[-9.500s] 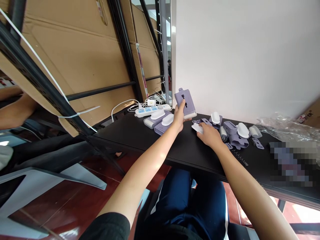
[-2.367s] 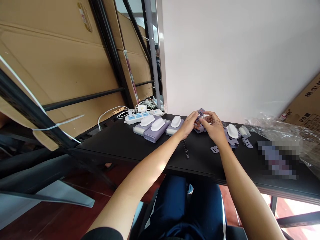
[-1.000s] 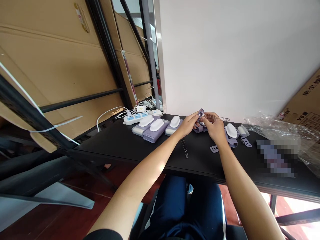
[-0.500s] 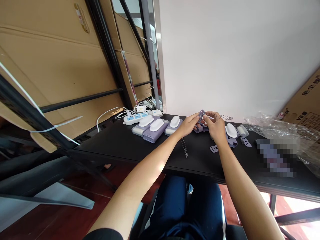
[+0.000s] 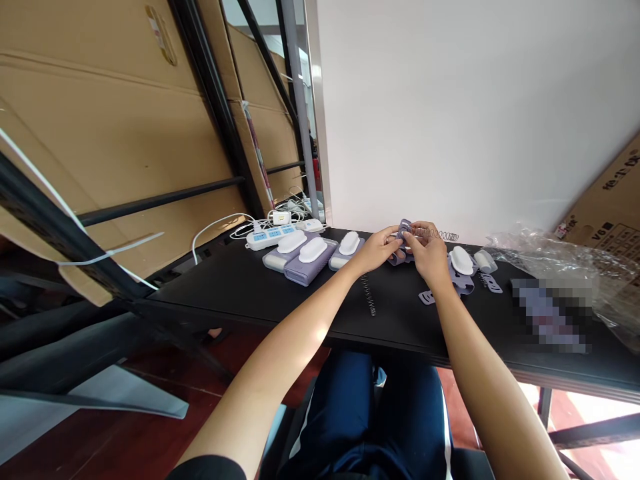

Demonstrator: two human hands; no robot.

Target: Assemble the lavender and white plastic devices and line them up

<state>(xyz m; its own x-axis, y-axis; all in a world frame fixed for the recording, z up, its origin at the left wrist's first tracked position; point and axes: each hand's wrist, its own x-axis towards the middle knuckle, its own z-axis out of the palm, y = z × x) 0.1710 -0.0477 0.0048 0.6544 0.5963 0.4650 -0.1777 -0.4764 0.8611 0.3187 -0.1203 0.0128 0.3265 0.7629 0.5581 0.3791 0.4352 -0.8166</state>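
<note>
**At the black table (image 5: pixel 280 313), the left hand (image 5: pixel 374 253) and right hand (image 5: pixel 431 259) are brought together on a small lilac part (image 5: pixel 405 229)**

Near the back edge of the table, close to the white wall (image 5: pixel 450 113), the small lilac part is held just above the tabletop. The hands are together, and the part is clamped between the fingertips of both. A fine coil spring (image 5: pixel 440 235) is seen running rightward from the right hand's fingers; whether it is fastened to the part cannot be told at this size. A second coil spring (image 5: pixel 370 297) is laid on the tabletop, in front of the left hand and apart from it.

Left of the hands, three lilac cases (image 5: pixel 307 271) with white oval caps (image 5: pixel 313 250) are set side by side. Behind them, a white power strip (image 5: pixel 263 240) is placed among trailing cables. Right of the hands, a flat lilac piece (image 5: pixel 427 297), a lilac strap (image 5: pixel 463 288) and a pale cylinder (image 5: pixel 483 261) are scattered. Crumpled plastic film (image 5: pixel 550 250) is heaped at the right end, beside a pixelated patch (image 5: pixel 550 313). Cardboard sheets (image 5: pixel 100 113) are propped behind a black metal rack (image 5: pixel 210 107).
</note>
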